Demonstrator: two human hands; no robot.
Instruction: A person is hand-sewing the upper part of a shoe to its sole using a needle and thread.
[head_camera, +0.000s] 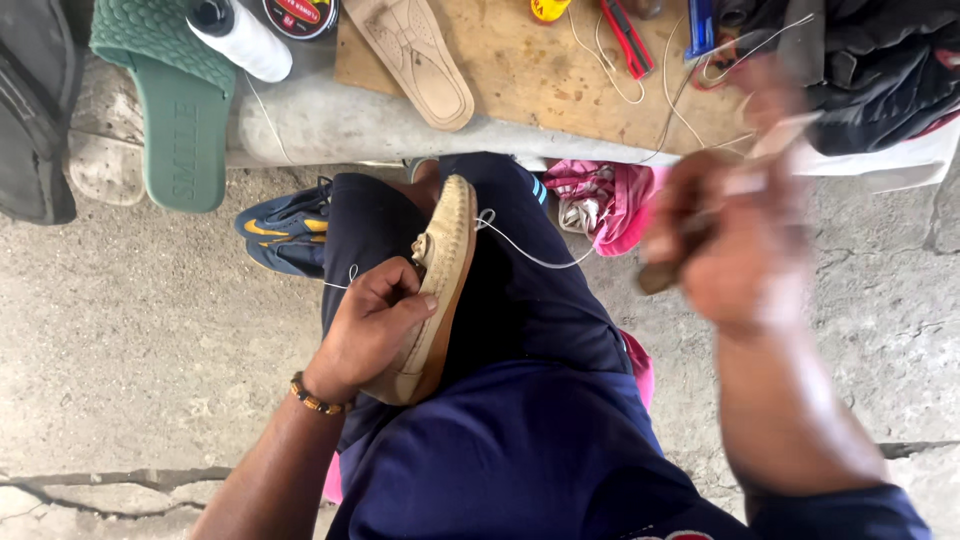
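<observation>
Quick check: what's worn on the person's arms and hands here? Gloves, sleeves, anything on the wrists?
Both hands are bare, no gloves. The left hand has a beaded bracelet, brown and amber, at the wrist. The right hand is motion-blurred; a navy short sleeve shows at the upper arm.

Daylight, soft and diffuse, evenly bright; no hard-edged shadows, so no clear light direction. Concrete floor (130, 340) is pale and a bit washed out but not clipped. Slight sheen on the white bottle (245, 38) top left, no real glare elsewhere. Dark navy clothing in the lower centre holds little detail, folds barely readable. Heavy motion blur on the right hand (740, 250): fingers smeared, whatever it grips is unreadable. Left hand (375, 325) and the tan shoe (440, 285) are sharp, thread visible. Wide-angle lens: wooden board (560, 80) edge bows, arms stretch toward the bottom corners. Mild softness at the frame edges.
</observation>
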